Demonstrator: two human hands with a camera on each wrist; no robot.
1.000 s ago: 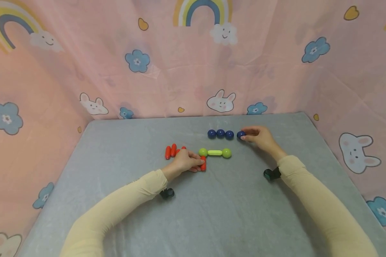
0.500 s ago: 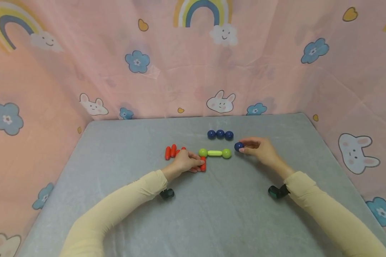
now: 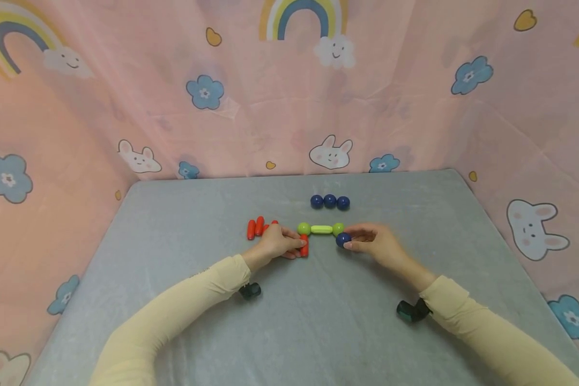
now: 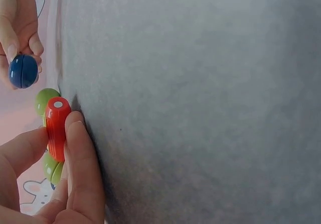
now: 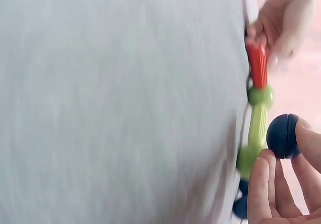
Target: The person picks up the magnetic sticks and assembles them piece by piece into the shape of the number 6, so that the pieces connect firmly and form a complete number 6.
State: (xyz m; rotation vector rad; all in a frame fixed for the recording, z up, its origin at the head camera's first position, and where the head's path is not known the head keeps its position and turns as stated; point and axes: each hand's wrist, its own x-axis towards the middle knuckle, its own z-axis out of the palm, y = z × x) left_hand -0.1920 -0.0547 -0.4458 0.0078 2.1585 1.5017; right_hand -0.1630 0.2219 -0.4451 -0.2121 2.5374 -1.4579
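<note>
My left hand (image 3: 279, 241) pinches a red rod (image 4: 56, 128) between thumb and fingers. The rod's far end meets the left green ball (image 3: 304, 229). A light green rod (image 3: 321, 229) joins that ball to the right green ball (image 3: 338, 229), and this piece lies on the table. Thumb and fingertips of my right hand (image 3: 378, 246) hold a dark blue ball (image 5: 285, 136). In the head view the blue ball overlaps the near side of the right green ball. A thin seam runs round the blue ball in the right wrist view.
Behind the green piece, three dark blue balls (image 3: 330, 201) stand in a row. Several red rods (image 3: 251, 230) lie left of my left hand, partly hidden by it. A grey cloth covers the table (image 3: 289, 321); a pink patterned curtain (image 3: 270, 107) hangs behind.
My right hand has brought the blue ball away from the row, toward me and left, to the right green ball. The left hand keeps its grip on the red rod in the same place.
</note>
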